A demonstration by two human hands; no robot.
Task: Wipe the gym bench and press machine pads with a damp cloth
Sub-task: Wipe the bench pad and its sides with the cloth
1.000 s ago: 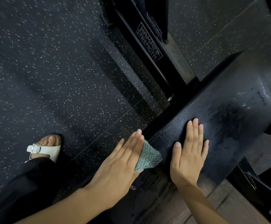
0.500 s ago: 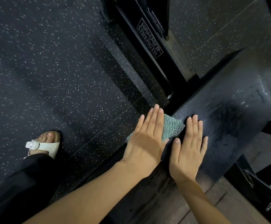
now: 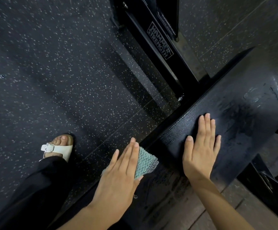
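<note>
A black padded bench (image 3: 244,117) runs from the lower middle to the upper right, its surface streaked with damp marks. My left hand (image 3: 121,170) presses flat on a teal textured cloth (image 3: 145,163) against the bench's left side edge, fingers straight and together. Only the cloth's right part shows past my fingers. My right hand (image 3: 201,146) lies flat and palm down on top of the pad, fingers together, holding nothing.
A black machine frame (image 3: 161,42) with a "Hammer Strength" label stands behind the bench. Speckled dark rubber floor (image 3: 52,72) fills the left. My foot in a white sandal (image 3: 58,148) and a black trouser leg are at lower left. Black metal parts (image 3: 267,181) sit at lower right.
My left hand slid the cloth forward along the bench's side edge, then back towards me and down. My right hand stayed flat on the pad.
</note>
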